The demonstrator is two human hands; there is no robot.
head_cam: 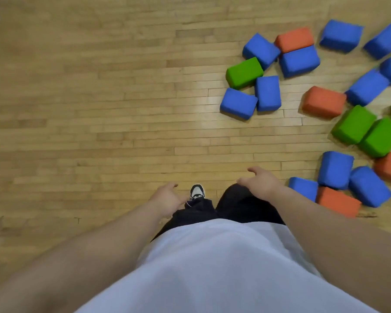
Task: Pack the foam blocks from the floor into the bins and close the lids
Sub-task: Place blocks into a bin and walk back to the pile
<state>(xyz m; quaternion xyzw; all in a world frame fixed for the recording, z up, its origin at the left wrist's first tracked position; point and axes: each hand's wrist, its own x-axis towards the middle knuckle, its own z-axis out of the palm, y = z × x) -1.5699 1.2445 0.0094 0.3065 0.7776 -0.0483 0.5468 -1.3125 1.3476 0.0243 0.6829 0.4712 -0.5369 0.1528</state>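
1. Left hand: fingers slack and slightly spread, holding nothing. It hangs above the wood floor, just left of a black-and-white shoe, and no contact with anything is visible.
2. Right hand: palm down, thumb out, fingers loosely extended, holding nothing. It sits over the knee of the dark trousers; whether it touches the cloth cannot be told.
3. Foam blocks: all those in view lie on the floor, on its right side as seen. Neither hand has one.
4. Nearest cluster, just right of the right forearm: a low blue block touches an orange block, and two more blue blocks are packed against them on the far side.
5. Middle ground: two green blocks lie side by side and touching, with an orange block and a blue block near them.
6. Far cluster, ahead and to the right: a single green block is wedged among blue blocks, with an orange block at the back.
7. Room for movement: a strip of boards separates the far cluster from the nearest one. A broad stretch of boards runs ahead of and left of both hands.
8. A white shirt fills the lower centre of the view.
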